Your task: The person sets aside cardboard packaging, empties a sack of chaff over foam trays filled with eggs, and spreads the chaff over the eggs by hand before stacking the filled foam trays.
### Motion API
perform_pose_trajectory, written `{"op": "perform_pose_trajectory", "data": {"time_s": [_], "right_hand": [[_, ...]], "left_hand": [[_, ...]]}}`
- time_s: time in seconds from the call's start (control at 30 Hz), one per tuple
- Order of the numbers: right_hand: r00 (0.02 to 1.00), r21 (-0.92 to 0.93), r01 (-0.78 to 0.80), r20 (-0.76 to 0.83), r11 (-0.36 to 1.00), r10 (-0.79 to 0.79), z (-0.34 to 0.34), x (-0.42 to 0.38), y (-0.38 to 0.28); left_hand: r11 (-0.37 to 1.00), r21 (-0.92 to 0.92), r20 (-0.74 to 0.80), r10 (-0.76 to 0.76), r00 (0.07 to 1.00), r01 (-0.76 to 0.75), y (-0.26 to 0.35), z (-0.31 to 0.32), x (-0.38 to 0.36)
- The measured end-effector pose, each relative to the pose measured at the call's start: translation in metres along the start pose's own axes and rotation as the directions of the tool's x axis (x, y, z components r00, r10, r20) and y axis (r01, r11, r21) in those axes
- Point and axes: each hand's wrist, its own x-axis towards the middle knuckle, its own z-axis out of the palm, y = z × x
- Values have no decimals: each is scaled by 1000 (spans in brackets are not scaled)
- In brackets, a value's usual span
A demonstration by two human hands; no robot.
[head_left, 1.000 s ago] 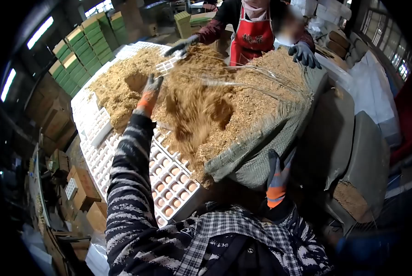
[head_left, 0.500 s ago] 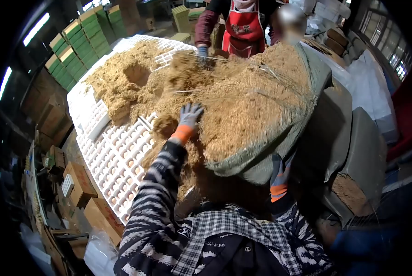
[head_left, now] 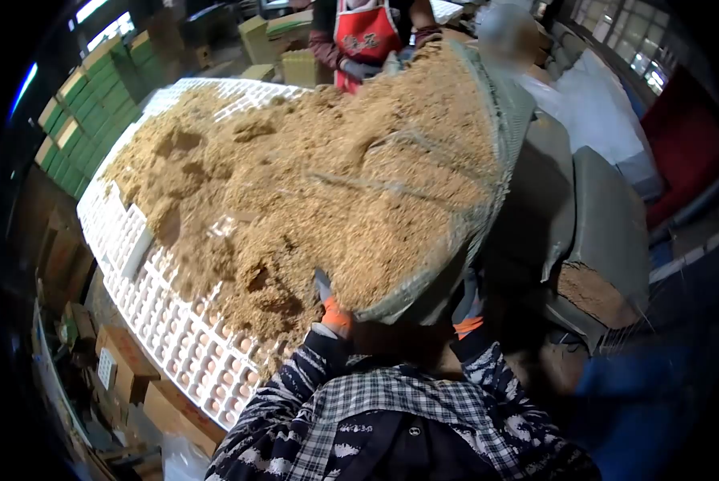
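The left hand pointed forward at the open grey-green woven sack's near edge, the right hand angled up beside its flank; neither hand's finger spread could be told. One such sack sloped, full of loose tan husks, beside white egg trays, too buried to count.

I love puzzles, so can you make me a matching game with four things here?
Things:
1. Crumbly golden-brown heap
2. Tall green stacks with tan tops
3. Red apron with pale writing
4. Brown cardboard boxes

Places:
A. Worn by the person across
B. Lower left of the picture
C. Partly covering the white egg trays
D. Upper left of the picture

Right pairs: 1-C, 2-D, 3-A, 4-B
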Motion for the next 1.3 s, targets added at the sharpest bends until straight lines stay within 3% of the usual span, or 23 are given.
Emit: {"op": "perform_pose_trajectory", "data": {"time_s": [0.3,0.5,0.6,0.7,0.77,0.8,0.83,0.9,0.97,1.0,1.03,1.07,1.1,1.13,1.17,1.2,1.23,1.27,1.3], "right_hand": [[979,99,-201,-2,975,202,-22,-9,43],[965,105,-259,62,960,254,0,-13,52],[964,123,-260,92,958,250,1,-7,57],[968,110,-240,105,964,229,2,2,56],[975,92,-204,109,975,193,-2,10,52],[981,69,-169,105,983,161,-3,18,50],[991,17,-96,92,995,94,-5,27,45],[996,-153,70,68,986,-61,-14,49,34],[965,-411,257,54,874,-258,-32,82,18],[936,-565,319,62,761,-347,-47,104,9],[912,-708,331,71,624,-404,-65,128,2],[896,-831,306,87,464,-435,-83,152,-5],[893,-922,254,108,293,-437,-104,171,-9],[906,-972,189,120,136,-407,-121,187,-11],[920,-992,121,128,-42,-371,-141,200,-14],[938,-975,62,130,-213,-322,-160,210,-14],[952,-936,21,126,-350,-280,-178,216,-14],[963,-882,-2,126,-471,-239,-192,221,-12],[971,-825,-18,120,-565,-207,-208,223,-12]], "left_hand": [[983,113,141,-163,977,147,1,-13,-1],[927,354,222,-211,952,123,26,-17,-23],[817,577,296,-205,933,-3,62,-15,-49],[607,719,467,-59,882,-339,123,23,-64],[575,507,601,297,741,-642,148,77,-50],[926,272,421,131,897,-263,165,112,-46],[980,-95,323,-135,937,174,188,149,-52],[995,-33,469,101,878,-97,229,203,-87],[805,119,463,473,750,-581,145,209,9],[530,521,601,328,728,-669,200,242,-28],[88,739,656,133,743,-668,256,273,-67],[528,485,600,379,704,-697,192,300,-25],[714,11,506,600,620,-700,129,327,15],[806,236,599,320,734,-543,157,349,-12],[806,465,611,9,792,-367,186,370,-42],[430,498,688,333,645,-753,140,388,-24],[-91,455,779,522,347,-886,89,413,-6],[-83,459,775,525,353,-884,80,427,-11],[8,440,836,363,412,-898,76,438,-20]]}}
